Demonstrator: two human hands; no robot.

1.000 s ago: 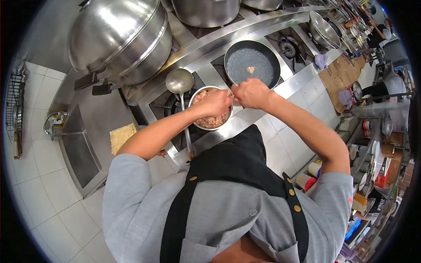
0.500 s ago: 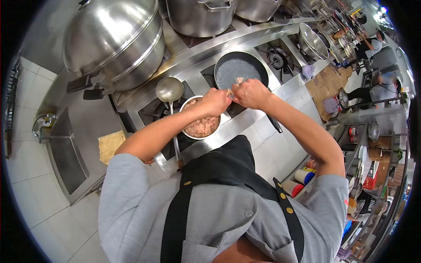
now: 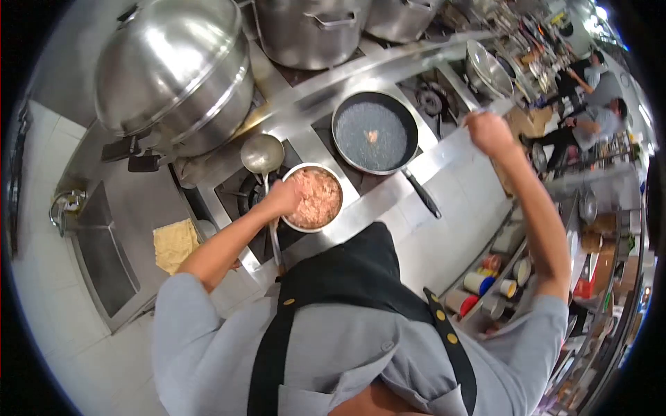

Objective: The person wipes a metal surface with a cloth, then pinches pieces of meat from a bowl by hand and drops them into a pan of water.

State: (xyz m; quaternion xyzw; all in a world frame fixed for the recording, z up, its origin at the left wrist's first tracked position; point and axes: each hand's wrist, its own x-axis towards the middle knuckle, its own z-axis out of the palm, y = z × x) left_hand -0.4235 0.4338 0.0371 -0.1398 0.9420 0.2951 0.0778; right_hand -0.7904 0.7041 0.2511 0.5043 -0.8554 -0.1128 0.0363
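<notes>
My left hand (image 3: pixel 282 199) is at the left rim of a round metal container (image 3: pixel 290 225) of raw minced meat (image 3: pixel 318 197). Its fingers bend over the meat, blurred and partly hidden. A black frying pan (image 3: pixel 354 149) with clear liquid stands on the stove, a small lump of meat (image 3: pixel 372 136) lying in it. Away to the right, my right hand (image 3: pixel 491 133) is raised with its fingers curled in; whatever they may hold is hidden. Just behind it shows a pale cloth (image 3: pixel 501 107). A long-handled ladle (image 3: pixel 262 154) rests left of the meat container.
A big lidded steel pot (image 3: pixel 173 76) stands at the back left, and tall stockpots (image 3: pixel 309 35) line the back. A yellow cloth (image 3: pixel 175 245) lies beside the sink (image 3: pixel 104 249). The pan's handle (image 3: pixel 423 194) juts over the stove's front edge. Two people (image 3: pixel 598 123) are farther right.
Both hands were together over the pan's near edge with bits of meat. They have parted: left to the meat container, right out toward the cloth. A lump now lies in the pan.
</notes>
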